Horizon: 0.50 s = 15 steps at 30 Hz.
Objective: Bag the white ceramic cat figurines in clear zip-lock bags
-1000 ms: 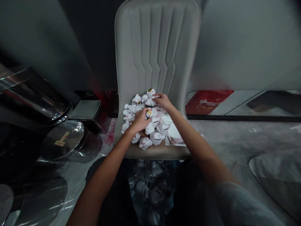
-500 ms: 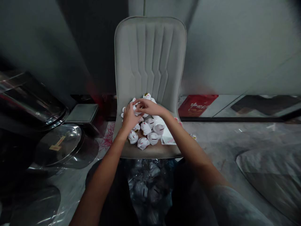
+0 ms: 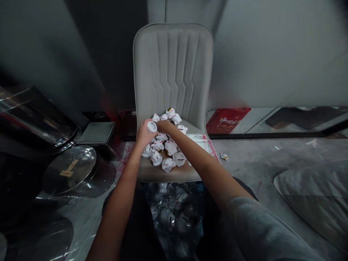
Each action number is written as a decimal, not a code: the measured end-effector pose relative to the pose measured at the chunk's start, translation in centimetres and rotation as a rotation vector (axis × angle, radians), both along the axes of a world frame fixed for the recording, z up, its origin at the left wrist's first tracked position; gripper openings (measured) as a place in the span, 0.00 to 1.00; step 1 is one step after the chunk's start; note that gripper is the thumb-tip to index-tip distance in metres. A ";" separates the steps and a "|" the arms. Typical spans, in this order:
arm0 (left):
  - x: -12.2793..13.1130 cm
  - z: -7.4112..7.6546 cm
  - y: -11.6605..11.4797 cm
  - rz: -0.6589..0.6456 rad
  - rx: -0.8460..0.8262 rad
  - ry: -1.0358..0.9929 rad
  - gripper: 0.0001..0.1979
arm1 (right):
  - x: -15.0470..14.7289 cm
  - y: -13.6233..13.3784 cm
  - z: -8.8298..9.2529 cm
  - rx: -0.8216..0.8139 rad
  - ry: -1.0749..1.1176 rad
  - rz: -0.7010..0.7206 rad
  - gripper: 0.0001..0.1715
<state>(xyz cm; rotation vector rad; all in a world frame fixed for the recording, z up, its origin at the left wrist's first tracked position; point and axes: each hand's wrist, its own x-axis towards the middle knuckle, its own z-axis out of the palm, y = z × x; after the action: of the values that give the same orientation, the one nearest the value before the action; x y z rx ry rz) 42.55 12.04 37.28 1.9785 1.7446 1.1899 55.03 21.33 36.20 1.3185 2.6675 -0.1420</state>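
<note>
White beckoning-cat figurine (image 3: 152,127) is pinched between the left hand (image 3: 143,135) and right hand (image 3: 164,126), both pressed against it, just above a pile of cat figurines (image 3: 163,146) on a grey upholstered chair (image 3: 173,69).

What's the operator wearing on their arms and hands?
The left hand and right hand are bare: no gloves, and no watch or band shows on either forearm. A grey sleeve covers the right upper arm; no sleeve shows on the left arm in view. No cables or markers are visible on either arm.
</note>
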 end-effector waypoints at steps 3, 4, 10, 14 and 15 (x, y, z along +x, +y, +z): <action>0.4 -0.3 0.3 -0.060 0.035 -0.070 0.30 | 0.1 0.1 0.3 0.009 0.051 -0.038 0.21; 0.5 -0.4 0.3 -0.064 0.043 -0.087 0.30 | 0.4 0.0 0.7 0.014 0.073 -0.040 0.20; 1.1 -0.2 -0.4 -0.114 0.084 -0.121 0.31 | 6.7 -3.5 3.5 0.122 0.286 -0.040 0.17; 2.9 -0.1 -2.2 -0.308 0.088 0.001 0.31 | 12.2 -8.6 3.5 0.131 0.724 0.013 0.12; 3.6 -0.2 -2.8 -0.352 0.095 0.032 0.31 | 13.0 -9.7 3.3 0.101 0.777 0.025 0.11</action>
<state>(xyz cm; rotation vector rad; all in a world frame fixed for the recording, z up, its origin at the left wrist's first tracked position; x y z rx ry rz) 46.10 9.22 37.12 2.2508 1.2985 1.1399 67.99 11.63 39.54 1.4852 3.3469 -0.6434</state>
